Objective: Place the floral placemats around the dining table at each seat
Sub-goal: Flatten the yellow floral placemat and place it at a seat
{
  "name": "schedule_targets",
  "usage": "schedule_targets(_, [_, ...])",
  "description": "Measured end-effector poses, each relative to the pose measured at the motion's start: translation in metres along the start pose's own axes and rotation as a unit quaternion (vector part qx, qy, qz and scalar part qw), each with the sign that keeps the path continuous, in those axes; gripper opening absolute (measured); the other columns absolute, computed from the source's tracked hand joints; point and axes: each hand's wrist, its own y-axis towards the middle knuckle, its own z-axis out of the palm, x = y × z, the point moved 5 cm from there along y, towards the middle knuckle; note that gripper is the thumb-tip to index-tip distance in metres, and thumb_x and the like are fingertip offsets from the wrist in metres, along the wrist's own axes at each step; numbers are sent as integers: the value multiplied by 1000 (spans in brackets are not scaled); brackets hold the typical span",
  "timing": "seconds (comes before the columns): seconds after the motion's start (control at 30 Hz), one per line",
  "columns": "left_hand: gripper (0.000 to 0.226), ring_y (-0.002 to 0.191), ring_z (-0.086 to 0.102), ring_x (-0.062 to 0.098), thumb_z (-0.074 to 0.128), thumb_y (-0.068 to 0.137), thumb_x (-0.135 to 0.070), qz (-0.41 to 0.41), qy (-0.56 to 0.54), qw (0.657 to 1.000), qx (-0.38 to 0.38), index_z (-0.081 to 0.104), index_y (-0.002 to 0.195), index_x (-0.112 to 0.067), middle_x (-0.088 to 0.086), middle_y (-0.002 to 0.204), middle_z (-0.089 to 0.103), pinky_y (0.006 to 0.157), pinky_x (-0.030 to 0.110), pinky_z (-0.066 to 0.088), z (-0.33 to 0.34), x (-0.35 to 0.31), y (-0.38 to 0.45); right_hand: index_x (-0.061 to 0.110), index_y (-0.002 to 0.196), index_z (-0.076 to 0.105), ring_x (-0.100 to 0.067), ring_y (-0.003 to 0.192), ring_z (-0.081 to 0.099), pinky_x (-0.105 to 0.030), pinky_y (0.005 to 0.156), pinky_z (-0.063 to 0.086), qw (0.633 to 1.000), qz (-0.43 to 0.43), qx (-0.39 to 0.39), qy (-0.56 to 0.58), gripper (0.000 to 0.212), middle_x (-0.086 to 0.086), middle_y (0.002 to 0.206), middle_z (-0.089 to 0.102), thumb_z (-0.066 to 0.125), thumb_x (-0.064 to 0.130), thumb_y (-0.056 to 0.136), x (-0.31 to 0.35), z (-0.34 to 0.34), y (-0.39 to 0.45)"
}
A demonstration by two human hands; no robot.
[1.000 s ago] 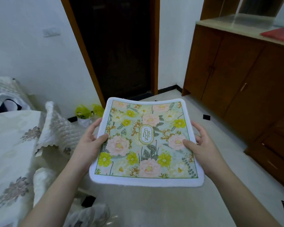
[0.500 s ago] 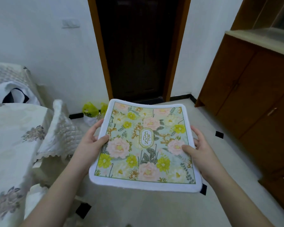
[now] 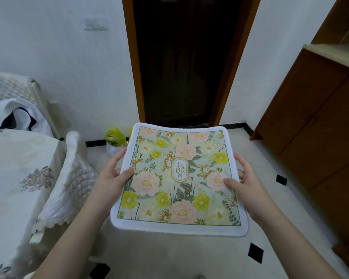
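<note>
Floral placemat (image 3: 179, 180) clamped flat between my left hand (image 3: 111, 178) at 9 o'clock and right hand (image 3: 248, 182) at 3, long axis toward 12; no worktop visible.

Bare forearms, left hand (image 3: 114, 175), right hand (image 3: 248, 185), sleeveless, ringless

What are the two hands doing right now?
Left hand: closed on the square floral fabric placemat, left edge.
Right hand: closed on its right edge.
</note>
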Motion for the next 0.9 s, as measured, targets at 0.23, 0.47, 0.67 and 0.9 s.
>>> schedule_targets(0.23, [57, 78, 77, 30, 62, 97, -18, -8, 6, 1000, -20, 45, 135, -57, 3, 95, 79, 54, 40, 62, 32, -7, 71, 82, 96, 42, -21, 83, 76, -40, 58, 62, 1000, -14, 1, -11, 77, 19, 93, 71, 60, 6, 93, 13, -18, 81])
schedule_targets(0.47, [57, 79, 77, 31, 64, 96, -20, 0, 21, 998, -66, 46, 132, -61, 4, 95, 79, 56, 39, 62, 40, -32, 133, 75, 105, 44, -18, 85, 75, -40, 60, 62, 998, -26, 48, -18, 72, 16, 96, 72, 60, 5, 93, 42, -22, 176])
schedule_targets(0.67, [57, 83, 77, 31, 64, 96, -17, 3, 2, 992, -127, 49, 133, -58, 2, 99, 79, 60, 41, 63, 16, -38, 159, 70, 103, 48, -14, 86, 74, -36, 61, 62, 994, -37, 100, -22, 69, 18, 95, 72, 59, 3, 93, 64, 8, 241])
schedule_targets(0.9, [56, 89, 76, 31, 61, 98, -13, 10, -9, 982, -188, 48, 136, -52, 0, 106, 77, 70, 48, 62, -32, -38, 184, 63, 118, 48, -12, 86, 74, -32, 58, 61, 990, -35, 134, -30, 60, 20, 96, 72, 61, 9, 94, 82, 70, 303])
